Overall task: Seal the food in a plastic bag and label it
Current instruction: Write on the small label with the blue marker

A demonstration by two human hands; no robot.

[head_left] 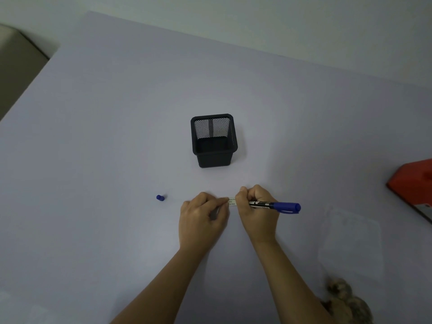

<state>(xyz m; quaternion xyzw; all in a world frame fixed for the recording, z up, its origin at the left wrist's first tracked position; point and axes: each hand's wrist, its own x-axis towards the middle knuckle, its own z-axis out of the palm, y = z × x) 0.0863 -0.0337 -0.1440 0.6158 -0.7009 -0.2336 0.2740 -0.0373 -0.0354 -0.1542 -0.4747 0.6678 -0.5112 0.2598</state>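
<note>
A small white label (232,201) lies on the table between my two hands. My left hand (203,217) pinches its left end with curled fingers. My right hand (255,208) grips a blue marker (277,206), whose capped blue end points right; its tip is hidden under my fingers at the label. A small blue cap (160,197) lies to the left of my left hand. A clear plastic bag (350,239) lies flat at the right, faint against the table. Brownish food (346,300) sits near the bottom right edge.
A black mesh pen holder (213,140) stands behind my hands at the table's middle. A red box (413,183) lies at the right edge. The pale lilac table (105,136) ends at the left, with a beige seat (16,57) beyond it.
</note>
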